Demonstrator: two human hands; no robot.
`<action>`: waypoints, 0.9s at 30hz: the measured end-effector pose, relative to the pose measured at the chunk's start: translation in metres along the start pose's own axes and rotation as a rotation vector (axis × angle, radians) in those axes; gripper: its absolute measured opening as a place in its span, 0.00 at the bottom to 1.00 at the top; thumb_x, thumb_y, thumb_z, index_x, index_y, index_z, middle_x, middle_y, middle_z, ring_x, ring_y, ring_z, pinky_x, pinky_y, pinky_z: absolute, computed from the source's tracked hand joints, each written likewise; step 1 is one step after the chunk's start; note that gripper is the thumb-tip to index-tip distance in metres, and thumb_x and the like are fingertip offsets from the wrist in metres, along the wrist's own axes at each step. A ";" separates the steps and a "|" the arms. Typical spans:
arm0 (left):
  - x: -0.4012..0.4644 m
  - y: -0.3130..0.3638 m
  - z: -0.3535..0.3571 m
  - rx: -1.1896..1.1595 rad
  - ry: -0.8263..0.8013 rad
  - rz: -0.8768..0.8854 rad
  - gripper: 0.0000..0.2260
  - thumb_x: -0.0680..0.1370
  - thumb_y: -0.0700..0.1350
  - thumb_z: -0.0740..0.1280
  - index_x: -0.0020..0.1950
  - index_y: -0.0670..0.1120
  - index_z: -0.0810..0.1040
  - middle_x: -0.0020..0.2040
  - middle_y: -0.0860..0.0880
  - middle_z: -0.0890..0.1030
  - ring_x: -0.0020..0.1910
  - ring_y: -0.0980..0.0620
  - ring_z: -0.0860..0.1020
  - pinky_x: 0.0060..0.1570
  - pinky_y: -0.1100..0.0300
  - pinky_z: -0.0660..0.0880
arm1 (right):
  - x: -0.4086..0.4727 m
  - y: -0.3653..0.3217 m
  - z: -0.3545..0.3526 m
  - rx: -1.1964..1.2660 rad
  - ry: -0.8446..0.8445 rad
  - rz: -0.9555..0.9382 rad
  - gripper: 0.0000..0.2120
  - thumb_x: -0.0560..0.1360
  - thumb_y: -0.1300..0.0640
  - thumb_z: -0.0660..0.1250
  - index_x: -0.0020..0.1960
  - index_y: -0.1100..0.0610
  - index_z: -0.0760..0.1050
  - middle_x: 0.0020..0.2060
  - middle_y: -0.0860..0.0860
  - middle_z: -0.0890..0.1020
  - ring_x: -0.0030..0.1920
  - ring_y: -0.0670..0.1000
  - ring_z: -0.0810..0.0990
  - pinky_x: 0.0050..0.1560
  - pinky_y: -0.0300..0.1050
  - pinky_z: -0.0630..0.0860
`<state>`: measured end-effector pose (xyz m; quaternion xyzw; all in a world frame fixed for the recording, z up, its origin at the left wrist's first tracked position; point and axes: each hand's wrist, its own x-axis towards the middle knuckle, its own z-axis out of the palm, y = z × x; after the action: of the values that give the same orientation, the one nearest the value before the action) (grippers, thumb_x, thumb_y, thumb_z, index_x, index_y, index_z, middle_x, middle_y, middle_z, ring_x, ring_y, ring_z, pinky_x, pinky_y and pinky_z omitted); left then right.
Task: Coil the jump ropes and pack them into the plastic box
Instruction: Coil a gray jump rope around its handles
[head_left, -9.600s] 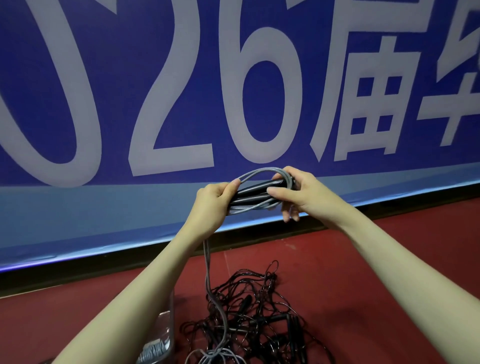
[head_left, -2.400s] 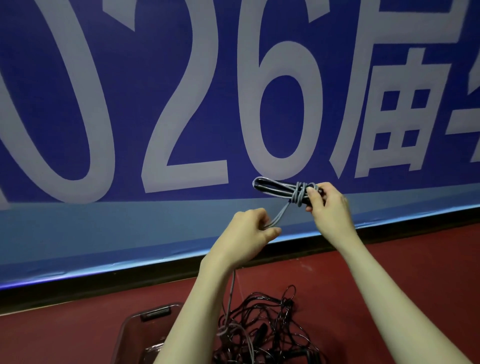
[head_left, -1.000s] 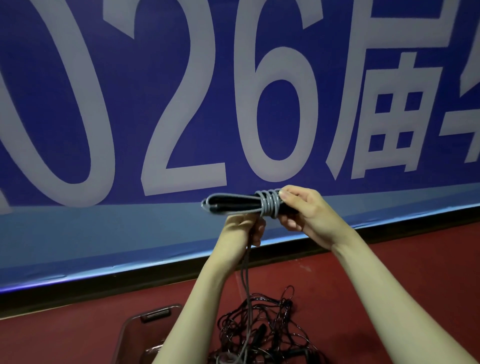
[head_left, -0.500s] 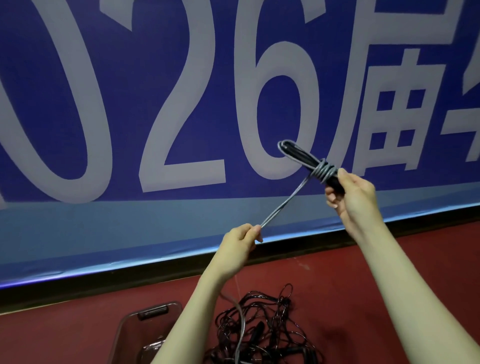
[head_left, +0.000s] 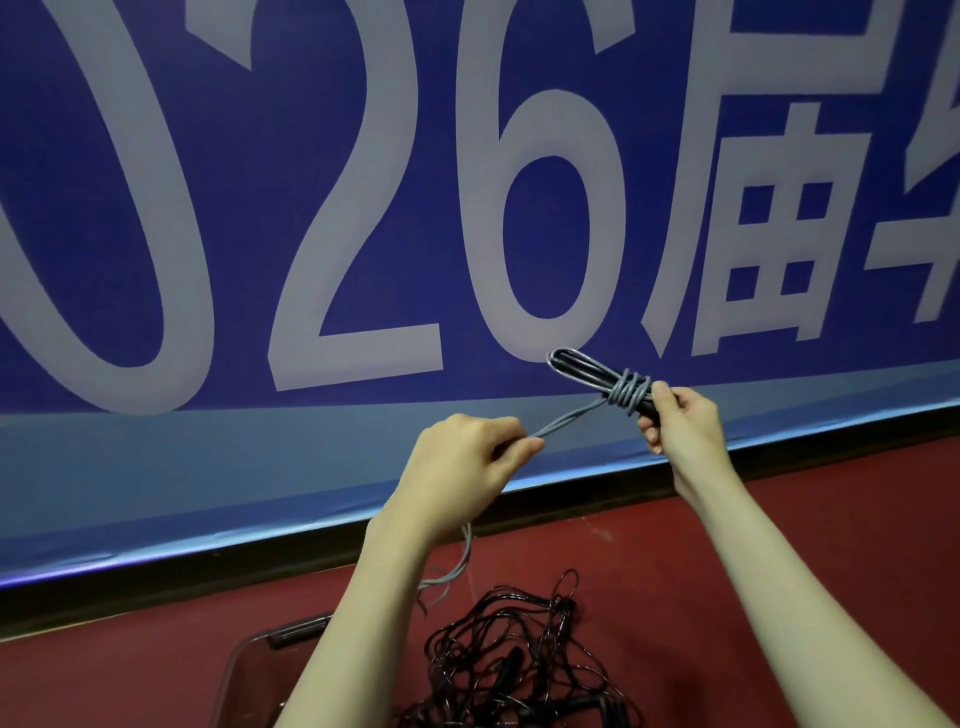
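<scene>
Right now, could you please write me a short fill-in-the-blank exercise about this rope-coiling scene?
1. The right hand holds the bundled ____ jump rope.
2. The left hand pinches that rope's loose ____.
3. The tangled black ropes lie on the ____ floor.

Missing words: grey; strand; red

A blue banner (head_left: 363, 208) with large pale characters covers the wall — red floor (head_left: 831, 545) below

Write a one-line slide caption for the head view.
Right hand holds the coiled grey jump rope; left hand pulls its loose end.
</scene>
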<state>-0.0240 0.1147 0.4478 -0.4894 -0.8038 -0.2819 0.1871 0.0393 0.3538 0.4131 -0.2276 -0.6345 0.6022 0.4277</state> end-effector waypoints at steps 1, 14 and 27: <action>0.001 0.004 -0.004 0.022 -0.011 0.038 0.16 0.80 0.55 0.62 0.37 0.47 0.71 0.26 0.51 0.69 0.30 0.50 0.67 0.33 0.56 0.65 | -0.001 0.001 0.002 -0.026 -0.013 -0.006 0.12 0.83 0.54 0.59 0.44 0.59 0.73 0.31 0.54 0.75 0.27 0.47 0.69 0.26 0.39 0.66; 0.002 -0.008 -0.028 0.137 0.250 0.106 0.16 0.77 0.59 0.60 0.40 0.50 0.79 0.27 0.54 0.72 0.29 0.52 0.69 0.28 0.60 0.62 | -0.035 -0.047 0.012 -0.927 -0.762 -0.274 0.13 0.79 0.50 0.63 0.44 0.59 0.74 0.33 0.52 0.79 0.29 0.45 0.72 0.36 0.45 0.67; -0.002 -0.021 -0.029 -0.353 0.285 -0.274 0.14 0.79 0.49 0.66 0.34 0.48 0.79 0.22 0.54 0.63 0.23 0.54 0.60 0.26 0.66 0.57 | -0.059 -0.083 0.009 -0.357 -1.044 -0.091 0.13 0.76 0.53 0.66 0.45 0.65 0.75 0.34 0.61 0.73 0.29 0.53 0.67 0.28 0.38 0.59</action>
<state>-0.0413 0.0872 0.4628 -0.3563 -0.7665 -0.5066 0.1701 0.0823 0.2871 0.4773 0.0601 -0.8637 0.4991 0.0367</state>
